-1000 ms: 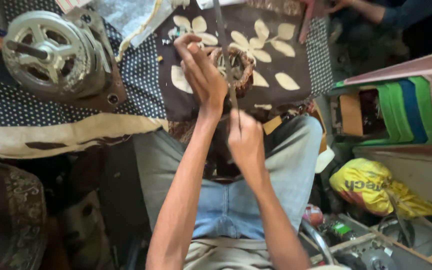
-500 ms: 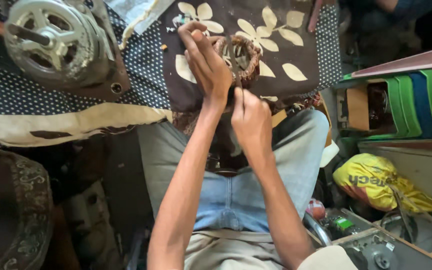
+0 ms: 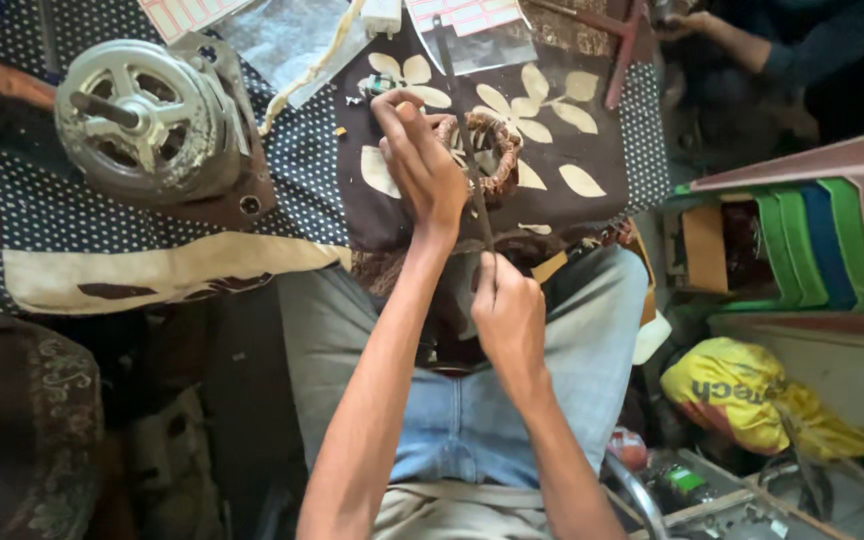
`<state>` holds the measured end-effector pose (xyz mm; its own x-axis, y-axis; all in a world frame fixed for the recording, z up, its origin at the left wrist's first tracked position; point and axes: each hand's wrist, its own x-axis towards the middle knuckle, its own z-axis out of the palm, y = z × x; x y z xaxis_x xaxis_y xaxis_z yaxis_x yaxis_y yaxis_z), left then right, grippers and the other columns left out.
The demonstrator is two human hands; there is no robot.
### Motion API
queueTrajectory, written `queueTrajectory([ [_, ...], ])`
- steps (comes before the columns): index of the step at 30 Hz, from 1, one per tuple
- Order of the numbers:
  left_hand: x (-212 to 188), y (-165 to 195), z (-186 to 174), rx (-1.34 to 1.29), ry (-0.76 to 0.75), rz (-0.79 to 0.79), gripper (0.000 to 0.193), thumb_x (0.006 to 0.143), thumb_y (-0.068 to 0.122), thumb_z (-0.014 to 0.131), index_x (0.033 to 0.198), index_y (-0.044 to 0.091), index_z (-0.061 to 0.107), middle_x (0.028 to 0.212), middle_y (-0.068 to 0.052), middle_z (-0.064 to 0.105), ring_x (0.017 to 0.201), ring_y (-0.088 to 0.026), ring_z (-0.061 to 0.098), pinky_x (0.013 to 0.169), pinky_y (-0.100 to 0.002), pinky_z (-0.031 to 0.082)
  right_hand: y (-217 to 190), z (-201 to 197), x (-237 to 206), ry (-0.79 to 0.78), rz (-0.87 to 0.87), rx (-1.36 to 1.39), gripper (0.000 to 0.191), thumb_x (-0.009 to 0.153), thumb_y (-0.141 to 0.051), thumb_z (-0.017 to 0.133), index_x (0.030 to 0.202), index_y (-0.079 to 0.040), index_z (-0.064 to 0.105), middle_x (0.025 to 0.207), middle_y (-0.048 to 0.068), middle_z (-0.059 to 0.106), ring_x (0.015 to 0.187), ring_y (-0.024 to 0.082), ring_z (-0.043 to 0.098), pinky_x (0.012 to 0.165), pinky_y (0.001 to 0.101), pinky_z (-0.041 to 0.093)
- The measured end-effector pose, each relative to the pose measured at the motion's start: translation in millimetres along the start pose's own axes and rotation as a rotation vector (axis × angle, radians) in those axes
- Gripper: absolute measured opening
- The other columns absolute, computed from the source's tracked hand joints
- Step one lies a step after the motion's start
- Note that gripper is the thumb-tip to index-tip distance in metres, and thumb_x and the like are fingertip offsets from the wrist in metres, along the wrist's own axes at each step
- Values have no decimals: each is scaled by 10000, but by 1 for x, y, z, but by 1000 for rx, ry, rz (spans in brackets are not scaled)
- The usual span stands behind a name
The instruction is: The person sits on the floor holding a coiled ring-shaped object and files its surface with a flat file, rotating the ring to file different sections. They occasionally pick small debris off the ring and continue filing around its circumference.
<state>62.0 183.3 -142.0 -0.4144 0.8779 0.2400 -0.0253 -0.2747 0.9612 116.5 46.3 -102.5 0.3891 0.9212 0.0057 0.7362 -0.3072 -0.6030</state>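
Seated worker, head view. The right hand (image 3: 508, 318), at 6 o'clock of the work, is clenched around the lower end of a thin metal rod (image 3: 464, 150) that runs up toward 12 o'clock. The left hand (image 3: 420, 165) presses down on the copper winding coil (image 3: 492, 155), fingers closed over its 9 o'clock rim; the coil lies on a brown leaf-print cloth (image 3: 592, 150). A steady coil and a rod kept in line with the winding likely serve best. At 10 o'clock a grey motor housing (image 3: 147, 120) stands well apart; at 1 o'clock, another person's hand (image 3: 687, 25).
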Motion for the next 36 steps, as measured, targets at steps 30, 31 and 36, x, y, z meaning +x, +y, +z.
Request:
queueTrajectory([
  [30, 1, 9, -26, 250, -108, 133, 234, 1099, 222, 516, 1249, 59, 592, 1196, -129, 663, 1155, -314, 600, 1042, -451, 442, 48, -28, -6, 102, 74, 739, 298, 1142, -196, 490, 1035, -10, 696, 800, 3, 551, 689, 127, 455, 622, 309, 364],
  [31, -4, 18, -34, 318, -135, 234, 207, 1083, 198, 557, 1236, 68, 604, 1258, -135, 649, 1200, -314, 581, 1065, -451, 434, 40, -32, 3, 141, -77, 704, 288, 1141, -185, 496, 1041, -4, 696, 883, 9, 629, 780, 116, 528, 712, 285, 422],
  [36, -32, 46, -68, 576, -390, 504, 193, 977, 137, 722, 1169, 124, 735, 1383, -84, 618, 1271, -283, 570, 1083, -426, 426, 0, -27, 71, 152, -292, 760, 161, 1089, -130, 603, 1093, -2, 702, 917, 6, 713, 811, 50, 600, 731, 229, 500],
])
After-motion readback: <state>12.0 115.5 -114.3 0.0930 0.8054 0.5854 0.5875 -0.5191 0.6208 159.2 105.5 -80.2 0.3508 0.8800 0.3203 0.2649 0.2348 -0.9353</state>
